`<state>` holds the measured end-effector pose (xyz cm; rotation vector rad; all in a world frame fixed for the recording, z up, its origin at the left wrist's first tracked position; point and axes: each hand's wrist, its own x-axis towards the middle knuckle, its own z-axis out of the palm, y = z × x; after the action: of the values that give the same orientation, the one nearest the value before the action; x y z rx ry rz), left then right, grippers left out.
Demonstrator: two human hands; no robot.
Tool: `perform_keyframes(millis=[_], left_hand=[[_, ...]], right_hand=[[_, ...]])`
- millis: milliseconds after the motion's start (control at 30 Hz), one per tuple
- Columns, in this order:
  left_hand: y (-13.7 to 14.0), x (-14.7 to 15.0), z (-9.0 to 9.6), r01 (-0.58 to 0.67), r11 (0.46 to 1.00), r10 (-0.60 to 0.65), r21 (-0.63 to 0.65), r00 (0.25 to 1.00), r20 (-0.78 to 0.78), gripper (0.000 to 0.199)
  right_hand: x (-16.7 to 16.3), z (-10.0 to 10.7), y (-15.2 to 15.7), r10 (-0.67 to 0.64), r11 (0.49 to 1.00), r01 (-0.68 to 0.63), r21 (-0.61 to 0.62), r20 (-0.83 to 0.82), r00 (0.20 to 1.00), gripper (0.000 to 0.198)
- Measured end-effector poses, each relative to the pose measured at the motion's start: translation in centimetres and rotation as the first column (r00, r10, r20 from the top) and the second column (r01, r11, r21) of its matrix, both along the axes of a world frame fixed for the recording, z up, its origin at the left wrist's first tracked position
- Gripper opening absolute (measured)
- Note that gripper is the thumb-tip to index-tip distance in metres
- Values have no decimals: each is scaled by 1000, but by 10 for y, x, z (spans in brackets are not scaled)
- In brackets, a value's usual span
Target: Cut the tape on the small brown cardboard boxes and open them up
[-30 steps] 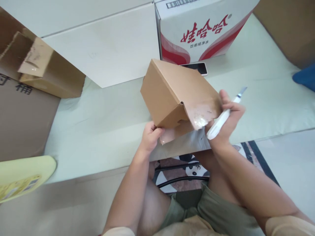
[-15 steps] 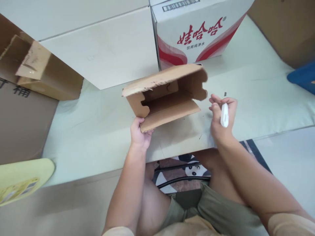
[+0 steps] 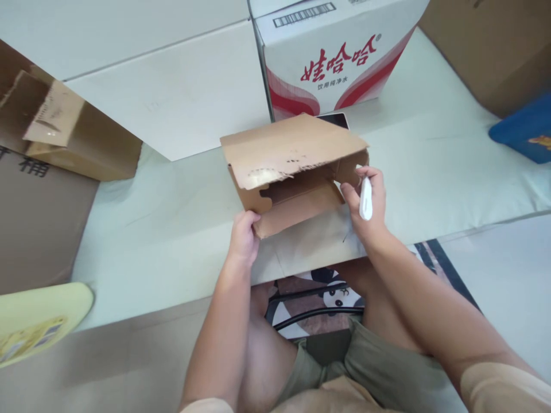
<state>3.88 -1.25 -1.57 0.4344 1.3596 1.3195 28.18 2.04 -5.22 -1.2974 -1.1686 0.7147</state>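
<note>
**A:** Right hand (image 3: 377,212) has moved in to the open-ended brown cardboard box (image 3: 297,140) over the last half second, and the box has tipped so its ragged top flap (image 3: 269,175) shows.

**B:** Where's the box?

**A:** Just inside the near edge of the pale green cloth-covered table (image 3: 451,166), in front of the white-and-red printed carton (image 3: 340,57). Can't tell if its back end rests down.

**B:** Grip?

**A:** Left hand (image 3: 244,238) is closed on the lower left corner, thumb on top. The right one's curled around a slim white-handled cutter (image 3: 365,201), thumb and fingertips at the right side flap (image 3: 349,167) — pinching or just touching, can't tell.

**B:** Tips?

**A:** I'd hold firm with the left and work that flap gently. Blade isn't clear to me — I'd park the cutter first, since one slip could nick a finger.
</note>
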Motion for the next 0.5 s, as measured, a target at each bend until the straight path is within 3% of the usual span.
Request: perform_keyframes(millis=[133, 300, 400, 500], left_hand=[[-4, -1, -1, 122, 992, -118, 46, 990, -73, 14], [-8, -7, -3, 87, 986, -84, 143, 996, -32, 18], [-11, -8, -3, 62, 965, -63, 254, 998, -5, 33], [-11, -8, -1, 57, 914, -40, 401, 998, -49, 49]], right_hand=[[1, 0, 2, -117, 993, 116, 17, 58, 991, 34], [10, 6, -5, -229, 969, 218, 114, 95, 969, 34], [13, 15, -12, -245, 959, 242, 144, -2, 970, 30], [14, 29, -17, -263, 949, 294, 112, -231, 937, 25]])
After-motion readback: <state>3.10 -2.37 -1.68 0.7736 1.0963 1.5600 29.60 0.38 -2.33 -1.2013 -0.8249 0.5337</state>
